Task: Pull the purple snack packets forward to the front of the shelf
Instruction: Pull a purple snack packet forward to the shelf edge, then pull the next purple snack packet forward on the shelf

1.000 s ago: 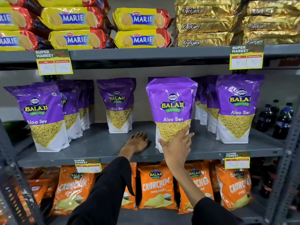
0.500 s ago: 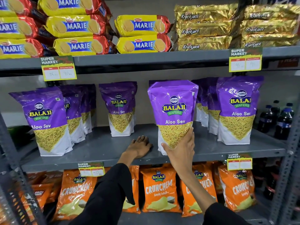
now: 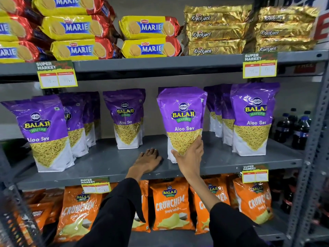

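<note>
Purple Balaji Aloo Sev packets stand on the grey middle shelf (image 3: 106, 164). My right hand (image 3: 189, 155) grips the lower front of the middle packet (image 3: 181, 114), which stands upright near the shelf's front edge. My left hand (image 3: 148, 158) rests flat, palm down, on the bare shelf just left of that packet, holding nothing. Another purple packet (image 3: 125, 116) stands further back behind my left hand. A row of packets begins at the front left (image 3: 41, 132), and another row at the right (image 3: 252, 118) reaches the front.
Marie biscuit packs (image 3: 149, 27) and gold Krackjack packs (image 3: 213, 32) fill the shelf above. Orange Crunchem bags (image 3: 170, 205) sit on the shelf below. Dark drink bottles (image 3: 300, 131) stand at the right, behind a grey upright post (image 3: 313, 157). Price tags (image 3: 57, 74) hang on shelf edges.
The view has shifted slightly so the shelves sit lower in frame. My right hand stays on the middle packet and my left hand stays flat on the shelf.
</note>
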